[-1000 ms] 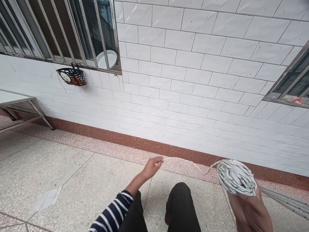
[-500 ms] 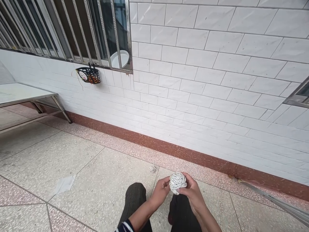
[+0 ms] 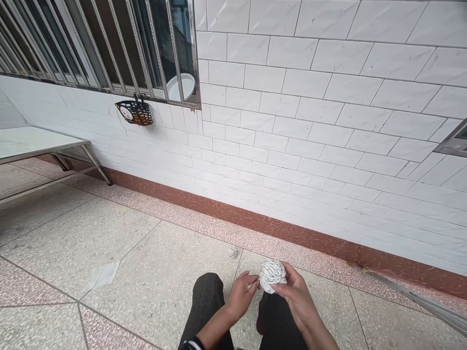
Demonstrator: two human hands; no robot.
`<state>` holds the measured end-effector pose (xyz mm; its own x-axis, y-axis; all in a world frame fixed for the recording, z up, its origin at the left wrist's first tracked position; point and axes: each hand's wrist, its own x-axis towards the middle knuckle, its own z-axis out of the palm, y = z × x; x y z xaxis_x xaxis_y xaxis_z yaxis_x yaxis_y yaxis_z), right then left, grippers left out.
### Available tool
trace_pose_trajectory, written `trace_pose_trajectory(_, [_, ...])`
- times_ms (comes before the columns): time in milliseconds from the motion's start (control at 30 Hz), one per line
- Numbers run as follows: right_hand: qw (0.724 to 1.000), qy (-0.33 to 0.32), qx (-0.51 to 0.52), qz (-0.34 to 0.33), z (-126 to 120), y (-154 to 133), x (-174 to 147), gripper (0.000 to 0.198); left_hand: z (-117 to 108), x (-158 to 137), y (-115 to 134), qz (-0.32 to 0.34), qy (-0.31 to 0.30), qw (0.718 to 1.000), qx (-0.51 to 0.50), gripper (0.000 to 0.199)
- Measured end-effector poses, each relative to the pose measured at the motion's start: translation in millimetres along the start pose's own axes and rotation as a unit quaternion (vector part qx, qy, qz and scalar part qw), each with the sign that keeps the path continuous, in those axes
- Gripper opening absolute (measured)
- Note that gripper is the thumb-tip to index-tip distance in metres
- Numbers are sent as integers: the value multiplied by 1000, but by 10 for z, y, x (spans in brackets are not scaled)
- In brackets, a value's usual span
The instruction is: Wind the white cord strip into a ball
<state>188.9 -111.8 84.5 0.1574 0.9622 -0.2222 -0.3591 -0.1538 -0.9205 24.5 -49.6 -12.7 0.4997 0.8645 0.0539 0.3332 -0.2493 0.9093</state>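
Observation:
A ball of thick white cord (image 3: 272, 276), wound in many overlapping strands, is held above my knees. My right hand (image 3: 297, 294) grips it from the right, thumb in front and fingers behind. Close by its left side, my left hand (image 3: 241, 295) is closed in a pinch, fingertips at the ball's edge. Whatever those fingers pinch is too small to make out. A smaller ball of thin pale string (image 3: 232, 253) lies on the floor beyond my hands.
Ahead stands a white tiled wall (image 3: 292, 146) with a red-brown skirting. A metal-framed table (image 3: 44, 141) is at left, below a barred window. A black basket (image 3: 134, 113) hangs from the bars. White paper (image 3: 104, 275) and long metal poles (image 3: 412, 294) lie on the floor.
My left hand has shifted slightly down and away from the ball, its fingers now more pinched. The cord ball has turned a little in my right hand. The view has tilted slightly.

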Motion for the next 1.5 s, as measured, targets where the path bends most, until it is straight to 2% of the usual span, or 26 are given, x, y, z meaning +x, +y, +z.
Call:
trace_pose_trajectory(133, [991, 21, -113, -62, -114, -196, 49, 53, 27, -177, -143, -39, -17, 999, 15, 42])
trace_pose_trajectory(267, [976, 50, -198, -74, -270, -233, 160, 53, 35, -298, -125, -30, -50, 998, 20, 41])
trace_pose_trajectory(400, [978, 74, -172, -86, -268, -163, 184, 56, 11, -305, -65, -28, -36, 998, 32, 33])
trace_pose_trajectory(600, [992, 41, -79, -85, -140, -139, 42, 59, -149, -164, -22, -57, 21, 997, 44, 29])
trace_pose_trajectory(767, [995, 30, -49, -85, -79, -128, -35, 60, -100, -113, -41, -75, 7, 996, 43, 26])
trace_pose_trajectory(933, [995, 23, -55, -78, -22, -80, -92, 62, -58, -104, -32, -107, 3, 991, -80, 24])
trace_pose_trajectory(1100, [996, 6, -55, -76, 39, -72, -113, 62, -45, -102, 17, -86, -21, 975, -205, 19])
trace_pose_trajectory(1233, [997, 14, -54, -62, 102, -107, -107, 60, 3, -127, 126, -54, -53, 961, -266, 26])
trace_pose_trajectory(1367, [997, 33, -53, -52, 125, -119, -111, 60, -15, -125, 259, -44, -40, 960, -275, 41])
trace_pose_trajectory(1500, [997, 30, -39, -56, 115, -81, -123, 57, -49, -114, 278, -55, -34, 961, -267, 50])
